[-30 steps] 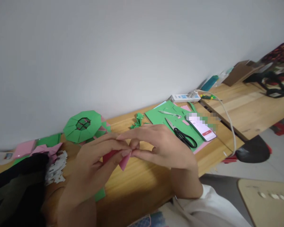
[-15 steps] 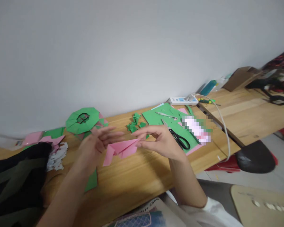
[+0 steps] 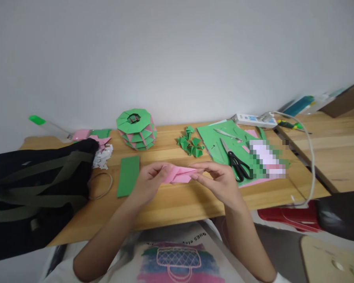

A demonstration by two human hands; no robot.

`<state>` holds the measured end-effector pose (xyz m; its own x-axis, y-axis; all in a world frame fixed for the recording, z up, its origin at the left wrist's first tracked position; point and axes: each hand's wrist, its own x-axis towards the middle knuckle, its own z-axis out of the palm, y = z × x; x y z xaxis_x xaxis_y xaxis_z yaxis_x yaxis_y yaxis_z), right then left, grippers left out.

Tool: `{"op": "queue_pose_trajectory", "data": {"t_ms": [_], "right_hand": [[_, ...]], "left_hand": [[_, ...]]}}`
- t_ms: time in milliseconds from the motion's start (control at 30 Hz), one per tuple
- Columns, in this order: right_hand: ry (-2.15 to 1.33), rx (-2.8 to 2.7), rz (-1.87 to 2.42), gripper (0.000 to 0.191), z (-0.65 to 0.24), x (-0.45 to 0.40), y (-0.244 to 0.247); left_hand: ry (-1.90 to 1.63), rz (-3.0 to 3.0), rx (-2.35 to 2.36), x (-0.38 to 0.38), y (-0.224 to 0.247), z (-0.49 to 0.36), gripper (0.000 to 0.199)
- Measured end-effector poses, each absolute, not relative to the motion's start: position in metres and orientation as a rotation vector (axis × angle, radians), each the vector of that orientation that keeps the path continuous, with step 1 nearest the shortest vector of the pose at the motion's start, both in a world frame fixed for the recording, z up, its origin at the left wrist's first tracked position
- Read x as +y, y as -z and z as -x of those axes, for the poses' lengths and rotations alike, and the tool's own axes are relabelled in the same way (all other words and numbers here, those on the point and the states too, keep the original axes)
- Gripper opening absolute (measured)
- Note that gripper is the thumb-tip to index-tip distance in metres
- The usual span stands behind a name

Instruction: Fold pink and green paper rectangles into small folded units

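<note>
A folded piece of pink paper (image 3: 179,175) spans the gap between my two hands, above the front of the wooden table. My left hand (image 3: 152,181) pinches its left end, thumb on top. At the other end, the fingertips and thumb of my right hand (image 3: 216,180) grip the right tip. Creases and an overlapping flap show on the paper; its ends are partly covered by my fingers. Just left of my left hand lies a green paper rectangle (image 3: 128,176). Beyond my hands sit several small folded green paper pieces (image 3: 190,142).
A green and pink folded-paper ball (image 3: 137,129) stands near the wall. Black scissors (image 3: 237,163) lie on a green sheet (image 3: 216,135) at right, near a power strip (image 3: 255,120) with a white cable. A black bag (image 3: 41,188) covers the left end.
My left hand has moved in and closed on the left end of the pink paper, which hung free there before. The view has turned left, showing more of the bag and paper ball.
</note>
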<state>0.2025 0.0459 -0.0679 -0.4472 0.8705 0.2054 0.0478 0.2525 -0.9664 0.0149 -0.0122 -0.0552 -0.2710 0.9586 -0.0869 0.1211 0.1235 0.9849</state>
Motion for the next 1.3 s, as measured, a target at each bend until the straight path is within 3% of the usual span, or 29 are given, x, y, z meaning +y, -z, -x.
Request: {"op": "queue_pose_trajectory", "data": {"t_ms": [300, 433, 600, 733, 1033, 1300], "right_hand": [[-1.000, -1.996, 0.592, 0.011, -0.189, 0.013, 0.054], [-1.165, -1.944, 0.701, 0.002, -0.173, 0.001, 0.054], [-1.483, -1.767, 0.927, 0.021, -0.144, 0.002, 0.065], [-1.586, -1.808, 0.966, 0.025, -0.130, 0.007, 0.075], [-1.412, -1.969, 0.938, 0.017, -0.152, 0.002, 0.084], [-1.124, -2.257, 0.839, 0.012, -0.183, 0.007, 0.070]], "left_hand": [[-1.266, -1.077, 1.333, -0.046, 0.059, 0.000, 0.036], [-1.282, -1.085, 1.263, -0.062, 0.065, 0.014, 0.032], [-1.274, -1.117, 1.238, -0.072, 0.075, 0.039, 0.027], [-1.206, -1.139, 1.250, -0.074, 0.088, 0.055, 0.019], [-1.133, -1.037, 1.181, -0.069, 0.104, 0.047, 0.022], [-0.969, -1.108, 1.183, -0.056, 0.091, 0.025, 0.027]]}}
